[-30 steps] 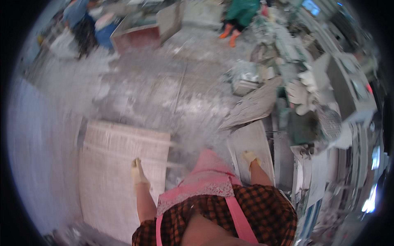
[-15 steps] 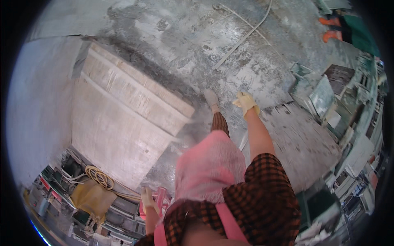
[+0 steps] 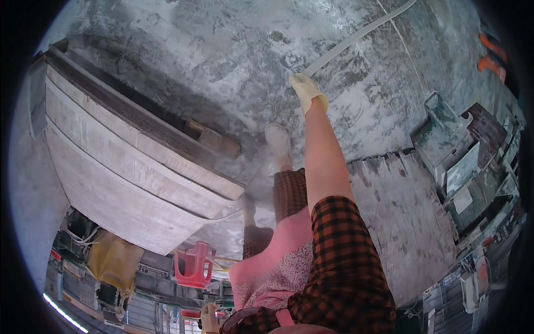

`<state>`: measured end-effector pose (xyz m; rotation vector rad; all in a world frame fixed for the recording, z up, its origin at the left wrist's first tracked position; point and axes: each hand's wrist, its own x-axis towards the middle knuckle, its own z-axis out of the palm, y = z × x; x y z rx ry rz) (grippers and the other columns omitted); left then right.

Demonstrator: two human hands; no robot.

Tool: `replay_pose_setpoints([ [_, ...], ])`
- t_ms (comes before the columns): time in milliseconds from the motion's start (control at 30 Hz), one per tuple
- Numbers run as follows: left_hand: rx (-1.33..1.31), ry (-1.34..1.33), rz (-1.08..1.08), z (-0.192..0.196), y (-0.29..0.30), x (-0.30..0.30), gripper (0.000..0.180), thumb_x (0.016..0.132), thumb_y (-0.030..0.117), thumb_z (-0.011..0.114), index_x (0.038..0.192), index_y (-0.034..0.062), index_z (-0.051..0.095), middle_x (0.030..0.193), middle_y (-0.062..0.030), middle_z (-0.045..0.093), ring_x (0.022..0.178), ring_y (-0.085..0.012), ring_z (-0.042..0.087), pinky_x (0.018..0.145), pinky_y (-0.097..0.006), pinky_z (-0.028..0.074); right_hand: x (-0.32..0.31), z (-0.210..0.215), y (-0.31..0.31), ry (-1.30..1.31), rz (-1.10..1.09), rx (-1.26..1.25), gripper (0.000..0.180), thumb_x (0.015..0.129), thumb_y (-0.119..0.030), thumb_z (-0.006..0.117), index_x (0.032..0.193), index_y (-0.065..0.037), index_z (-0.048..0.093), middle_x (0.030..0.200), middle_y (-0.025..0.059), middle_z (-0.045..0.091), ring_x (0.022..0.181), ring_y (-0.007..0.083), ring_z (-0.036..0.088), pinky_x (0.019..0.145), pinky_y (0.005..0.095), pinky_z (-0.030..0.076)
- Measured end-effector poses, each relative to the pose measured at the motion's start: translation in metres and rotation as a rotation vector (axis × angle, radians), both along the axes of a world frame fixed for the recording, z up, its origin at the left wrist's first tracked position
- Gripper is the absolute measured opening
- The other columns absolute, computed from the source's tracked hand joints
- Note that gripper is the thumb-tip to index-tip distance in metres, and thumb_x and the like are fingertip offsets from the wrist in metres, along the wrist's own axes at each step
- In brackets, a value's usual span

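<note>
My right hand [image 3: 307, 93], in a cream rubber glove, is held out ahead with its fingers pressed together. It overlaps the near end of a pale flat strip [image 3: 356, 40] on the wet, grey-streaked floor; whether they touch I cannot tell. I see nothing in its grip. Low at the bottom edge is my left hand [image 3: 209, 318], also pale-gloved and small in the picture. How its fingers lie is unclear. Just beyond it stands a pink plastic object [image 3: 194, 265] with a loop-like side. Between my arms hangs a pink apron [image 3: 278, 253], above a pale boot [image 3: 277, 142].
A big pale slab-like block [image 3: 128, 178] with a dark ledge [image 3: 128, 114] takes up the left. At right lies a rough grey board [image 3: 397, 222], with green metal troughs [image 3: 445, 131] beyond. Another person's orange boots [image 3: 492, 58] show far right. A yellow-brown cloth [image 3: 114, 256] hangs lower left.
My right arm has swung farther forward and a little left. My left hand has dropped back toward the bottom edge, away from the pink object. The view has shifted as I step along the block.
</note>
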<state>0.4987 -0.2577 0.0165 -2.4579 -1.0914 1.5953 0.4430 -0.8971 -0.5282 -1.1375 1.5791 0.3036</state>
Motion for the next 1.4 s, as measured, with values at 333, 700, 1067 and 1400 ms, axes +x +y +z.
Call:
replay_pose_setpoints([
  [333,-0.318,-0.336,0.071,-0.021,0.006,0.008,0.029,0.093,0.029,0.058,0.094,0.0003,0.063,0.085,-0.003,0.062,0.082,-0.0121,0.057,0.077,-0.029,0.046,-0.054,0.216,0.039,-0.432,-0.868,-0.332,0.012,0.091,-0.013,0.063,0.095,-0.006,0.053,0.088,0.0008,0.051,0.077,0.0101,0.052,0.08,0.0361,0.057],
  [700,-0.977,-0.717,0.178,-0.039,0.004,0.096,0.045,0.093,0.034,0.058,0.123,0.0007,0.057,0.111,-0.0085,0.062,0.103,-0.0165,0.056,0.089,-0.03,0.043,-0.054,0.543,0.195,-1.01,-0.86,-0.584,0.025,0.098,-0.01,0.052,0.122,-0.006,0.058,0.09,0.0011,0.056,0.066,0.0118,0.055,0.079,0.0385,0.057],
  [1067,-1.691,-0.545,-0.361,0.066,-0.044,0.11,0.042,0.094,0.02,0.06,0.132,0.0045,0.053,0.129,-0.0099,0.059,0.123,-0.0209,0.052,0.101,-0.035,0.042,-0.11,0.726,0.417,-1.099,-0.672,-0.73,0.031,0.101,-0.024,0.049,0.115,0.001,0.061,0.096,0.0143,0.067,0.081,0.0217,0.068,0.08,0.0358,0.057],
  [1400,-2.285,-0.433,-1.339,0.113,-0.113,-0.105,0.084,0.072,0.028,0.081,0.142,0.0054,0.042,0.139,-0.0199,0.048,0.13,-0.0323,0.046,0.106,-0.04,0.038,-0.215,0.855,0.596,-0.849,-0.306,-0.993,0.047,0.102,-0.032,0.039,0.104,0.007,0.066,0.09,0.0191,0.07,0.08,0.0244,0.069,0.076,0.0326,0.054],
])
